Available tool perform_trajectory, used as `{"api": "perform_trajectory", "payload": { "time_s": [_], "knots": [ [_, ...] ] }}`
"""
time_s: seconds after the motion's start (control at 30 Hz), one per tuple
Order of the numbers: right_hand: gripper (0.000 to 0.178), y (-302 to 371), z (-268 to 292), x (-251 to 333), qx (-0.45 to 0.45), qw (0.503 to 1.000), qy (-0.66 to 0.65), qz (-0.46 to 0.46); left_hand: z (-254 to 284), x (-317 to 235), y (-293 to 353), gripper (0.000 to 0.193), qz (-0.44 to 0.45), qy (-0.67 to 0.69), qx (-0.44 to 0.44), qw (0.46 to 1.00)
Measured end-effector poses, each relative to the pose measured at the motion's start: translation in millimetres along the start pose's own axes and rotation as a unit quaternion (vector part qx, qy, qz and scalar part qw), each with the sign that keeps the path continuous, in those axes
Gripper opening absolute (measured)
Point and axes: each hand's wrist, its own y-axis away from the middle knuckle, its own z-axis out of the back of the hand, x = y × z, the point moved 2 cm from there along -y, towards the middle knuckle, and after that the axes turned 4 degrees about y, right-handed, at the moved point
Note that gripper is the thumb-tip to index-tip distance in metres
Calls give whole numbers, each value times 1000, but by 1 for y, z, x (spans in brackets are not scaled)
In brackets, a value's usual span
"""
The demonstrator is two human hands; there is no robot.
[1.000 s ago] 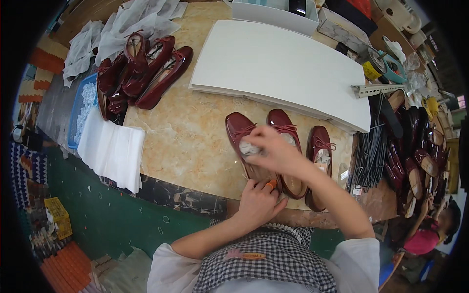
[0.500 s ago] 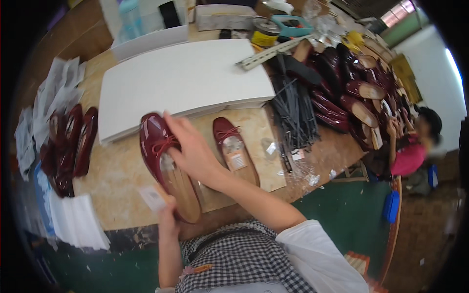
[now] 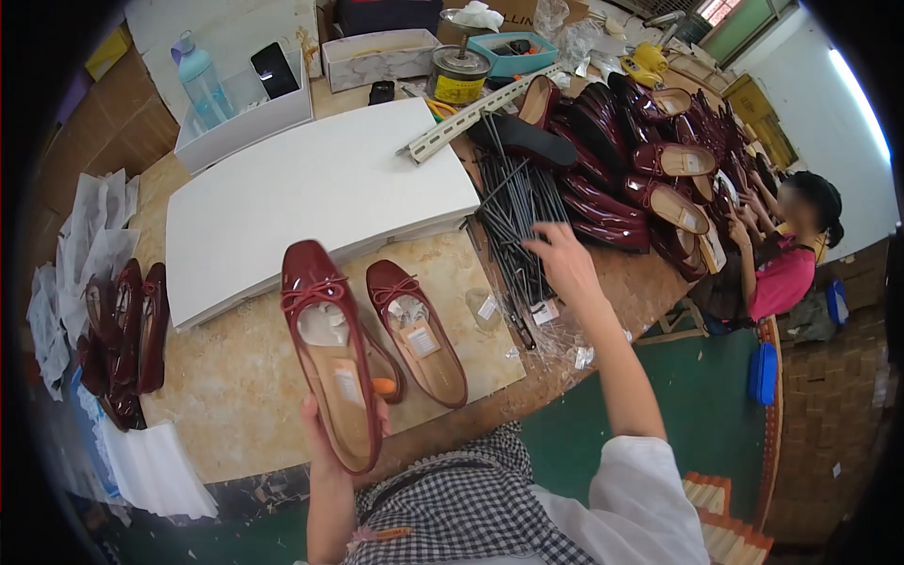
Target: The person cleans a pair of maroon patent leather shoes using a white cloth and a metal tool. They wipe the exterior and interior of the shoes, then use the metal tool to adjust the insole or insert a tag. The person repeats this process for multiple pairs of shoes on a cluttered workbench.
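Observation:
My left hand grips the heel end of a dark red glossy flat shoe with a bow, held up over the table with white paper stuffed in its toe. A second matching shoe lies on the stone-patterned table just to its right, and a third is partly hidden beneath the held one. My right hand reaches out, fingers apart and holding nothing, over a bundle of thin black rods beside a pile of dark red shoes.
A white board covers the table's middle. More red shoes and white paper sheets lie at the left. A tin can, boxes, a water bottle and a metal rail stand at the back. Another person in pink works at the right.
The view has swung right. My left hand has lifted the red shoe off the table. My right hand has left the shoes and stretched toward the black rods.

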Motion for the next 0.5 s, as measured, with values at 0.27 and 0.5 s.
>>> {"api": "perform_trajectory", "payload": {
  "time_s": [0.27, 0.5],
  "knots": [
    [12, -31, 29, -1, -200, 934, -267, -129, 8, -15, -1, 85, -48, -28, -7, 998],
    [13, -17, -36, 96, -100, 882, -417, -195, 29, -13, -4, 103, -64, -69, -151, 984]
  ]
}}
